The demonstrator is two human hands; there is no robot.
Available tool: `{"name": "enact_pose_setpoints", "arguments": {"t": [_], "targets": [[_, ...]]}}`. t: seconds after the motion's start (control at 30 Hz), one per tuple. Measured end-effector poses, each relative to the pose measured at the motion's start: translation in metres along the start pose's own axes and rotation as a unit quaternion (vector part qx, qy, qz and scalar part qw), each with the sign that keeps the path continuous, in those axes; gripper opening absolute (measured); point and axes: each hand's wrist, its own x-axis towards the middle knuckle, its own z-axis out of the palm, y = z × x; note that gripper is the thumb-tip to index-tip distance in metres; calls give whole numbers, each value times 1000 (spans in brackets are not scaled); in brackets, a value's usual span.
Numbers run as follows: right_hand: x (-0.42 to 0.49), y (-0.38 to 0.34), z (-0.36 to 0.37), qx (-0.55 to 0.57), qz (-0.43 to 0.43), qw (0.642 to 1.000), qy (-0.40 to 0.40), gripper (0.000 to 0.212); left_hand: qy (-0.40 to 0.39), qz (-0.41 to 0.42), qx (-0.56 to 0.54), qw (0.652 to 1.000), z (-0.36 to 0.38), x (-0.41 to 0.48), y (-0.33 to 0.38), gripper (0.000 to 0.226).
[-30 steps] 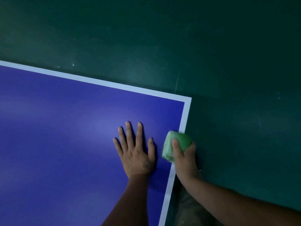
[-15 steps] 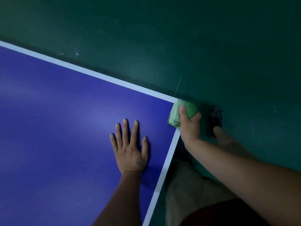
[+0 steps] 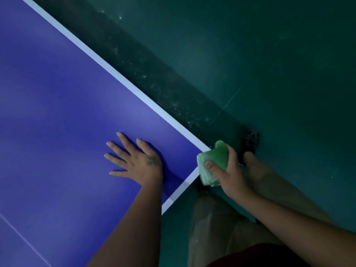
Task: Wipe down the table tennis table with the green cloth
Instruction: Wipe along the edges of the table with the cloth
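Note:
The blue table tennis table (image 3: 57, 112) fills the left half of the head view, with a white border line along its edges and a corner at the centre right. My left hand (image 3: 136, 160) lies flat on the blue surface near that corner, fingers spread. A bunched green cloth (image 3: 213, 160) sits against the table's corner, and my right hand (image 3: 229, 170) grips it from the right, thumb across its front.
Dark green floor (image 3: 269, 64) surrounds the table, with pale specks along the table's shadow. My legs in light trousers (image 3: 217, 228) stand right beside the table edge, and a dark patterned shoe (image 3: 251, 139) is on the floor just past the cloth.
The view has swung, so the table edge now runs steeply diagonal. My right hand with the cloth slid along the side border up to the corner and stays there. My left hand stays flat.

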Motion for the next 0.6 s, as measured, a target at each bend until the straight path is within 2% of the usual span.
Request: {"name": "enact_pose_setpoints", "arguments": {"t": [0.1,0.23,0.47,0.6], "targets": [[23,-3,-30,-110,-4,988,-107,109,12,-64,0,998,3,5,21,68],[43,-19,-53,-196,-6,958,-207,93,9,-81,15,997,1,4,22,67],[49,-44,-61,-238,37,939,-247,131,11,-70,8,997,-4,1,24,68],[51,-59,-61,-310,31,910,-274,128,12,-68,10,998,-3,-2,24,69]]}}
